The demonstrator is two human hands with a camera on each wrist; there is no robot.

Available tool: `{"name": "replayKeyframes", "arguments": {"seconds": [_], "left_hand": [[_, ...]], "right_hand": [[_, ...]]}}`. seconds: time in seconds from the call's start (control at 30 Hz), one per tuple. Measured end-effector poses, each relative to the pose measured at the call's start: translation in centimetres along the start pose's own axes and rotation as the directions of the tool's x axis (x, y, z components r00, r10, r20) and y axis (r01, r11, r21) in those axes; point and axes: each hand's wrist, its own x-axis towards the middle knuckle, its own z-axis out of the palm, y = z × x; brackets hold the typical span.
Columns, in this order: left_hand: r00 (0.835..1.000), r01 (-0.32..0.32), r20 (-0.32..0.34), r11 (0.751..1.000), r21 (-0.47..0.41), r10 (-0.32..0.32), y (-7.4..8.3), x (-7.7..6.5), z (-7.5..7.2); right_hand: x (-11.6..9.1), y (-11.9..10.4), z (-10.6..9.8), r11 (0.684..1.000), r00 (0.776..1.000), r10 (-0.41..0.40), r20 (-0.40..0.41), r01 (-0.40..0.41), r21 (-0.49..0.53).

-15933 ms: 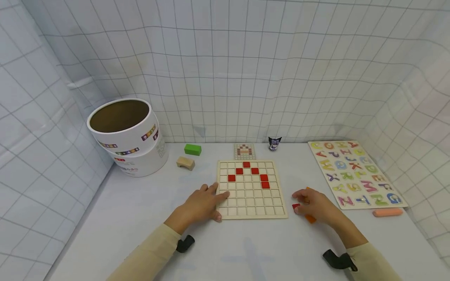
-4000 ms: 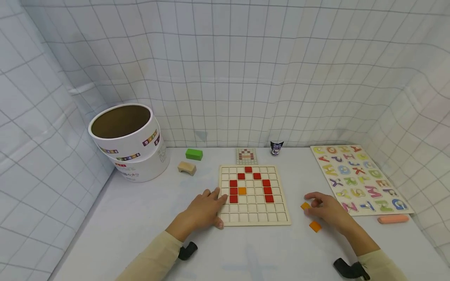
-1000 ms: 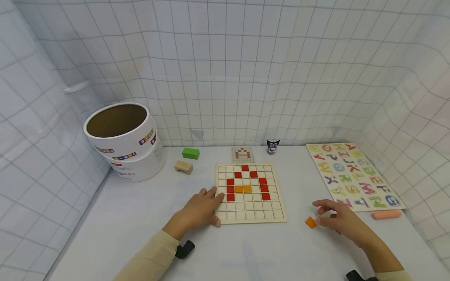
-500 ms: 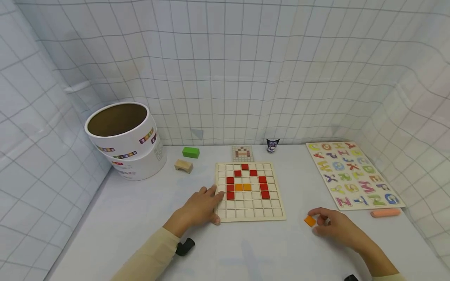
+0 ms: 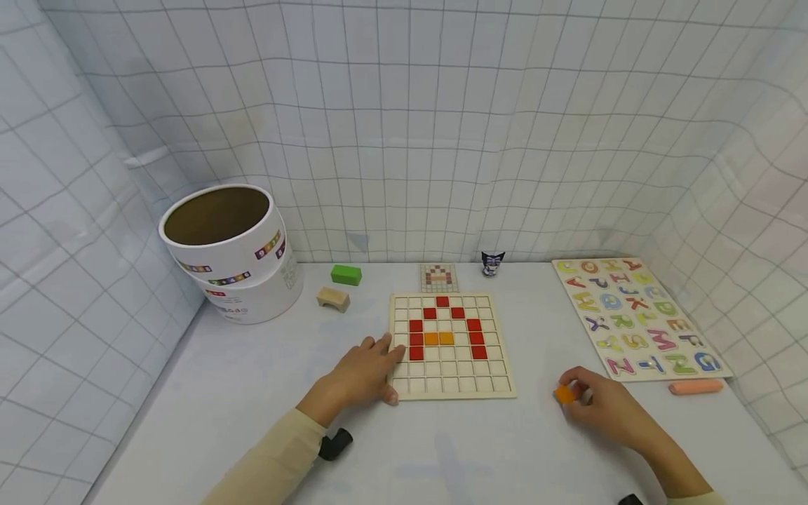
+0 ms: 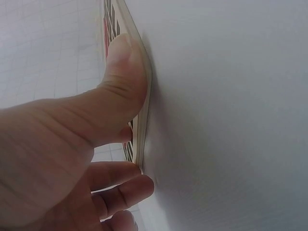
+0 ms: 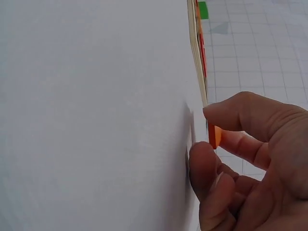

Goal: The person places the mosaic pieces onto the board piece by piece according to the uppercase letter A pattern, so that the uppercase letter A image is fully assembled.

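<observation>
A pale wooden grid board (image 5: 457, 384) lies mid-table, bearing several red square tiles (image 5: 474, 325) in a peaked outline and two orange tiles (image 5: 438, 339) side by side inside it. The left hand (image 5: 360, 372) rests at the board's left edge, fingers extended onto it; up close in the left wrist view, the thumb (image 6: 120, 72) lies along the rim. Right of the board, the right hand (image 5: 602, 407) pinches another orange square tile (image 5: 564, 394) between thumb and fingers. The right wrist view shows that orange tile (image 7: 211, 134) edge-on, partly hidden by the fingers.
Behind the board lie a small pattern card (image 5: 438, 278) and a dark-eared figurine (image 5: 492, 264). A green block (image 5: 346, 275), a wooden arch block (image 5: 333, 299) and a white bucket (image 5: 259, 287) stand left. An alphabet board (image 5: 637, 319) and an orange stick (image 5: 696, 386) lie right.
Since the oldest frame, three red and two orange tiles have joined the board. In the last second, the right hand has moved onto the loose orange tile and pinched it. The left hand stays put.
</observation>
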Motion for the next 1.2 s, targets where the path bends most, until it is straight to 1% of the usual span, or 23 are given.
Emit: {"name": "replayKeyframes", "arguments": {"seconds": [0.03,0.1,0.17,0.2,0.23,0.33,0.4,0.5,0.63,0.77,0.83,0.9,0.93,0.97,1.03,1.1,1.13,1.2], "left_hand": [[1.000,0.000,-0.001,1.000,0.000,0.000,0.0,0.0,0.0],[1.000,0.001,-0.002,1.000,-0.003,-0.001,0.1,0.0,0.0],[1.000,0.003,0.000,1.000,-0.004,-0.003,0.2,0.0,0.0],[1.000,0.004,0.001,1.000,-0.006,-0.004,0.2,0.0,-0.1],[1.000,0.005,0.003,1.000,-0.009,-0.005,0.3,-0.1,-0.1],[1.000,0.012,0.007,1.000,-0.008,-0.012,0.4,-0.1,-0.2],[1.000,0.016,0.008,1.000,-0.009,-0.016,0.4,-0.2,-0.2],[1.000,0.018,0.006,1.000,-0.013,-0.018,0.4,-0.2,-0.3],[1.000,0.016,0.008,1.000,-0.013,-0.016,0.4,-0.1,-0.4],[1.000,0.015,0.012,1.000,-0.018,-0.015,0.4,0.0,-0.3],[1.000,0.017,0.013,1.000,-0.023,-0.017,0.5,0.1,-0.2],[1.000,0.021,0.016,0.999,-0.025,-0.021,0.5,0.1,-0.1],[1.000,0.022,0.017,0.999,-0.027,-0.022,0.5,0.1,0.0],[1.000,0.025,0.017,0.999,-0.025,-0.024,0.5,0.1,0.0],[1.000,0.025,0.015,1.000,-0.018,-0.025,0.5,0.1,0.1],[1.000,0.025,0.013,1.000,-0.015,-0.025,0.4,0.2,0.0],[1.000,0.024,0.011,1.000,-0.012,-0.024,0.4,0.2,0.0],[1.000,0.026,0.009,1.000,-0.008,-0.026,0.4,0.1,-0.1]], "right_hand": [[0.1,0.0,0.0,1.000,1.000,0.019,-0.006,-0.018,0.018],[0.2,0.2,-0.1,0.995,0.998,0.056,-0.013,-0.054,0.088],[0.4,0.5,-0.3,0.976,0.998,0.071,-0.001,-0.069,0.206],[0.5,0.7,-0.4,0.960,0.997,0.074,0.007,-0.073,0.272],[0.6,0.8,-0.5,0.937,0.997,0.077,0.015,-0.078,0.341],[1.2,1.3,-0.8,0.881,0.998,0.061,0.009,-0.058,0.469],[1.6,1.2,-1.0,0.859,0.998,0.057,-0.008,-0.045,0.511],[2.7,0.7,-0.9,0.839,0.997,0.079,-0.017,-0.057,0.541],[4.7,-0.3,-0.4,0.816,0.995,0.095,0.011,-0.084,0.571],[6.9,-1.8,0.4,0.792,0.995,0.090,0.040,-0.095,0.603],[8.0,-2.9,0.9,0.790,0.996,0.077,0.055,-0.094,0.605],[9.0,-4.4,1.4,0.801,0.996,0.049,0.076,-0.085,0.593],[9.6,-5.1,1.7,0.813,0.996,0.026,0.084,-0.070,0.578],[10.1,-5.8,2.0,0.828,0.996,0.010,0.093,-0.060,0.557],[11.2,-7.3,2.7,0.869,0.995,-0.014,0.101,-0.037,0.493],[12.1,-8.6,3.5,0.924,0.996,-0.041,0.085,0.006,0.382],[12.5,-9.1,4.0,0.947,0.996,-0.055,0.075,0.028,0.320],[13.2,-10.0,4.7,0.977,0.996,-0.074,0.055,0.061,0.204]]}}
